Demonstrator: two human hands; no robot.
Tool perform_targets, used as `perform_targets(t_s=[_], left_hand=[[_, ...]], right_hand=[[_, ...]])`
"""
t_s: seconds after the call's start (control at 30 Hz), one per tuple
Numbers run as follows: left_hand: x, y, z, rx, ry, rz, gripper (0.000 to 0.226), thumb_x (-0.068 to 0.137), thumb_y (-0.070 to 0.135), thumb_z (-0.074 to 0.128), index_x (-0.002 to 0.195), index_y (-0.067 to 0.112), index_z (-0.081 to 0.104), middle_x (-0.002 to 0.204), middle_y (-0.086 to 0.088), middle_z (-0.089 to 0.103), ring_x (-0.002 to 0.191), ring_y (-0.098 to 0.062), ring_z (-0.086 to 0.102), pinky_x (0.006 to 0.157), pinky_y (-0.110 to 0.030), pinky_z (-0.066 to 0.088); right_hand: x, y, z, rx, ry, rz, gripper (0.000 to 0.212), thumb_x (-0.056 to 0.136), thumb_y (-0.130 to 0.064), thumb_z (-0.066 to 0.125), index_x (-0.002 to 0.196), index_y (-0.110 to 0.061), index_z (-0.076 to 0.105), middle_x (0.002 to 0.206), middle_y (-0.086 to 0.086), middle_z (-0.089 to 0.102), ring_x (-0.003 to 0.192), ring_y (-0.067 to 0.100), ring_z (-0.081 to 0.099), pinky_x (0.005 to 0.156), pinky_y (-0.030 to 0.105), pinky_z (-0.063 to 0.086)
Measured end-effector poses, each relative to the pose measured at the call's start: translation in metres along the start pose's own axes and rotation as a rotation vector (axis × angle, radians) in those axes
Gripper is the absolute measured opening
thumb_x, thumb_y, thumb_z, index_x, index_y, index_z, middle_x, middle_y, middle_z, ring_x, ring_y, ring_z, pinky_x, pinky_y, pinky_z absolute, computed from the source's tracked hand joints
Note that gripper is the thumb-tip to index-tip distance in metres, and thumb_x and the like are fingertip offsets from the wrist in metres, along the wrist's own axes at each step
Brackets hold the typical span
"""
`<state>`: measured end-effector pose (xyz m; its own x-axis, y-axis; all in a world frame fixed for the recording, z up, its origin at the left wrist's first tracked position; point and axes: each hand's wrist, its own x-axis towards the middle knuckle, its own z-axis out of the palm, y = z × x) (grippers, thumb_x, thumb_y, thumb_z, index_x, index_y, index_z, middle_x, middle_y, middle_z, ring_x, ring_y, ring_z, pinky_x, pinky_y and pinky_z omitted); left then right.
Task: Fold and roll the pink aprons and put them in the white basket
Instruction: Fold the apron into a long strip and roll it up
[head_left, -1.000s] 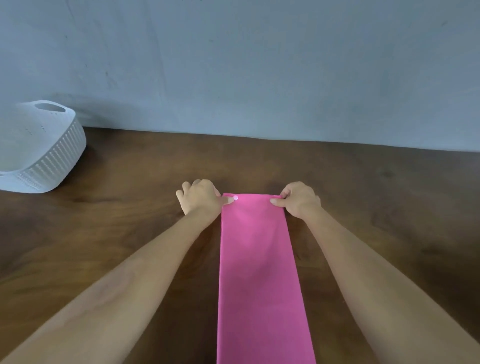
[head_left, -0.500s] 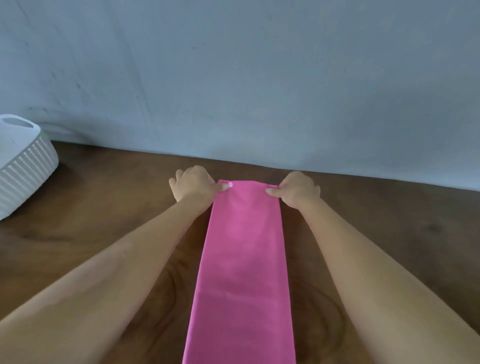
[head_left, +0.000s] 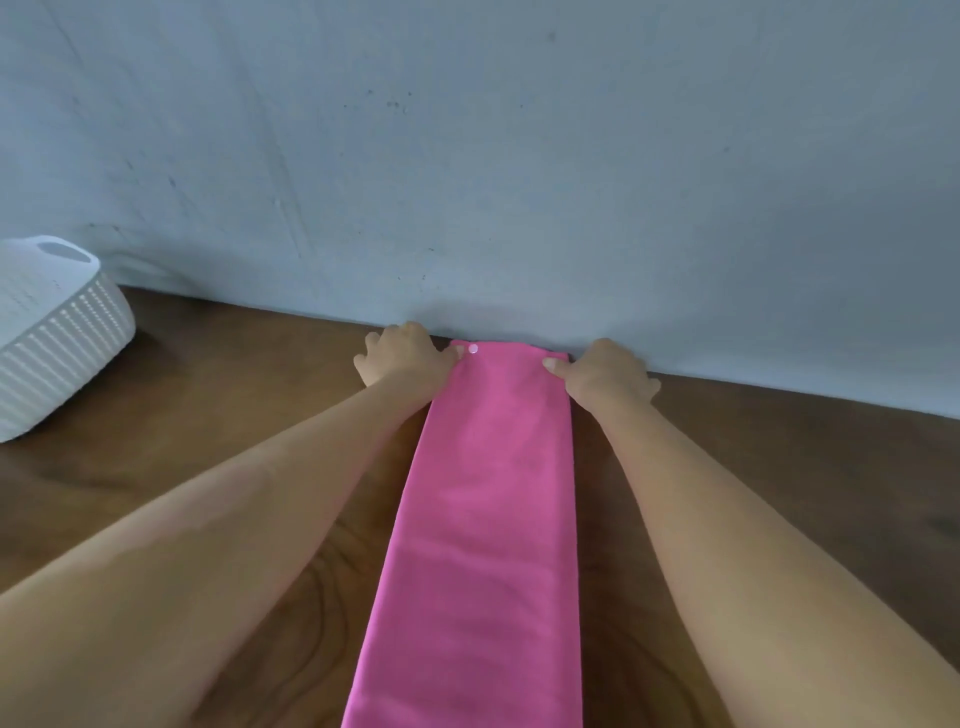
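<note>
Apron (head_left: 483, 519) folded into long strip on table (head_left: 208, 426). Left hand (head_left: 402, 358), right hand (head_left: 605, 376) pinch far corners, seemingly. Rolling, basket (head_left: 57, 343) drop pending.

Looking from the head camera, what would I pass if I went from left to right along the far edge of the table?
white basket → left hand, pinching the near-left corner of the strip's far end → pink apron, folded into a long strip → right hand, pinching the other corner.
</note>
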<state>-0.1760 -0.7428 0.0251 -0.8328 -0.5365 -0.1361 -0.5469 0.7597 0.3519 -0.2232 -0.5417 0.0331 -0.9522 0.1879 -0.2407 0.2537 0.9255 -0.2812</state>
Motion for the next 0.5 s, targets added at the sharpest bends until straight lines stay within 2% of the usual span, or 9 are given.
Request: perform_targets(t_s=[0.13, 0.27, 0.4, 0.5], left_hand=[[-0.029, -0.016, 0.003, -0.136, 0.038, 0.104, 0.049, 0.089, 0.060, 0.064, 0.116, 0.018, 0.059, 0.127, -0.006, 0.052, 0.122, -0.030, 0.046, 0.101, -0.044, 0.034], [-0.078, -0.041, 0.001, -0.150, 0.092, 0.430, 0.046, 0.096, 0.043, 0.062, 0.134, 0.019, 0.052, 0.138, 0.000, 0.047, 0.130, -0.022, 0.043, 0.108, -0.040, 0.029], [-0.125, -0.057, 0.002, -0.136, -0.016, 0.691, 0.053, 0.099, 0.037, 0.060, 0.145, 0.015, 0.046, 0.148, -0.001, 0.047, 0.143, -0.021, 0.039, 0.118, -0.039, 0.024], [-0.145, -0.060, 0.009, -0.080, -0.128, 0.791, 0.062, 0.103, 0.038, 0.053, 0.156, 0.012, 0.033, 0.161, -0.003, 0.035, 0.151, -0.019, 0.025, 0.125, -0.039, 0.016]], right_hand=[[-0.007, 0.000, 0.003, -0.016, 0.022, 0.002, 0.061, 0.093, -0.067, 0.053, 0.125, -0.015, 0.060, 0.134, 0.011, 0.055, 0.130, 0.032, 0.044, 0.103, 0.045, 0.034], [-0.021, 0.003, 0.008, -0.011, 0.013, -0.047, 0.063, 0.101, -0.060, 0.042, 0.141, -0.012, 0.048, 0.147, 0.014, 0.041, 0.137, 0.036, 0.032, 0.109, 0.049, 0.029], [-0.049, 0.020, 0.013, 0.139, -0.006, -0.164, 0.053, 0.098, -0.054, 0.051, 0.137, -0.018, 0.046, 0.147, 0.010, 0.037, 0.135, 0.035, 0.031, 0.109, 0.047, 0.027], [-0.084, 0.037, 0.017, 0.100, -0.063, -0.332, 0.061, 0.100, -0.052, 0.048, 0.152, -0.025, 0.031, 0.159, 0.005, 0.027, 0.145, 0.032, 0.022, 0.114, 0.050, 0.023]])
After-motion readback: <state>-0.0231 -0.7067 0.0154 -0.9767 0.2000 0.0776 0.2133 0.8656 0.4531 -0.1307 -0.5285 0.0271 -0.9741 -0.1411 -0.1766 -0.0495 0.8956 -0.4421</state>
